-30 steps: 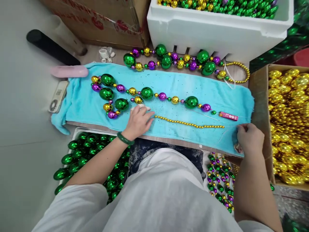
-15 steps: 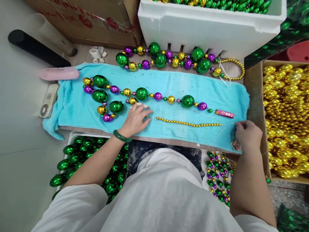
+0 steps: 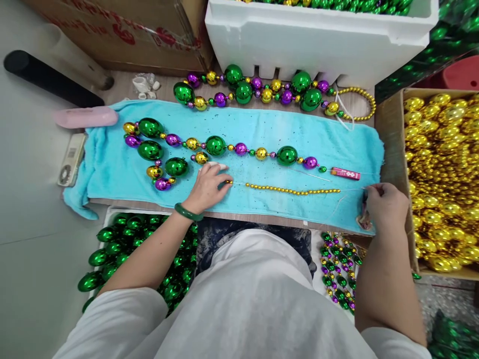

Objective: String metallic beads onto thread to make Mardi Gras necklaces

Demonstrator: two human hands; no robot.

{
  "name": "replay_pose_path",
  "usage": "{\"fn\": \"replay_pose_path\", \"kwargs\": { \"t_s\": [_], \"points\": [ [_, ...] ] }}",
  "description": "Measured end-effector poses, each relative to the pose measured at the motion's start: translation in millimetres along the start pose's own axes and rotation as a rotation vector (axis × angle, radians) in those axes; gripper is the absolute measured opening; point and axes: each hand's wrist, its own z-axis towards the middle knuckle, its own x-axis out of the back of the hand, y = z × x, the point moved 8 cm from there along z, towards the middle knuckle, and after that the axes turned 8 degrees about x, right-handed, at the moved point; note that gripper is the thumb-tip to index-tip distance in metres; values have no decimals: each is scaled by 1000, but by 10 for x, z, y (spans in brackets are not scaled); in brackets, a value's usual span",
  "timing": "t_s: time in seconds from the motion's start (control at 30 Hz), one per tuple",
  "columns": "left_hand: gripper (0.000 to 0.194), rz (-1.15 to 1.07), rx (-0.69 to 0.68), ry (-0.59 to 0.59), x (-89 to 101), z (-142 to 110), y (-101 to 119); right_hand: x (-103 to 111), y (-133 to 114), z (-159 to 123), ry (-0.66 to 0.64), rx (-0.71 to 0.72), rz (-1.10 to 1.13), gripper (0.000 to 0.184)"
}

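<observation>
My left hand [image 3: 210,187], with a green bangle at its wrist, rests low over the blue towel [image 3: 258,127]. Its thumb and forefinger close on the thread by a few small gold beads. Along that thread to the right lies a row of small gold beads [image 3: 294,190]. At its far end my right hand [image 3: 387,203] pinches the thread, fingers pressed together. Above the row runs a strand of big green, purple and gold beads [image 3: 215,145], which loops round at the left. Near its right end is a small pink packet [image 3: 346,173]. Something white shows by my left fingers.
A finished-looking bead necklace [image 3: 243,93] lies behind the towel, before a white foam box [image 3: 318,45]. To the right stands a carton of gold beads [image 3: 441,184]. Green beads [image 3: 123,244] fill a tray at lower left. A pink case [image 3: 88,116] lies at the towel's left end.
My left thumb and forefinger have closed together at the small gold beads. My right hand still pinches the thread at about the same place. The whole view has shifted slightly.
</observation>
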Motion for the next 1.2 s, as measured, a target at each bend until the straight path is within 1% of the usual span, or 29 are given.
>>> {"fn": "replay_pose_path", "kwargs": {
  "t_s": [0.1,0.13,0.37,0.57,0.67,0.73,0.8,0.83,0.9,0.93,0.97,1.03,1.1,1.2],
  "points": [
    [21,-12,18,-4,15,-14,-55,-2,79,16,25,-80,-15,23],
    [21,-14,24,-8,9,-12,-63,-7,86,22,31,-86,-12,24],
    [20,-39,37,-29,-14,15,-67,-42,75,21,24,-95,9,25],
    [20,-11,45,-61,-17,32,-82,-45,57,0,1,-116,13,26],
    [25,15,20,-80,14,20,-70,-42,49,-5,-2,-119,11,25],
    [29,55,24,-86,74,-1,-52,-35,40,-9,3,-117,17,25],
    [28,135,56,-61,169,-22,-19,-30,34,-10,10,-114,28,25],
    [27,180,74,-29,227,-30,12,-31,35,-9,12,-113,31,25],
    [26,242,83,60,327,-40,124,-40,46,-5,9,-117,30,26],
    [25,245,66,104,351,-42,204,-48,53,-2,6,-119,28,26],
    [25,228,39,134,345,-41,288,-55,59,2,3,-117,28,26],
    [23,161,-17,136,244,-28,436,-66,65,10,-1,-110,28,26],
    [22,95,-48,82,67,-1,528,-71,61,17,-5,-102,28,26],
    [22,41,-49,14,-166,41,571,-72,40,25,-13,-91,29,25]
  ]
}}
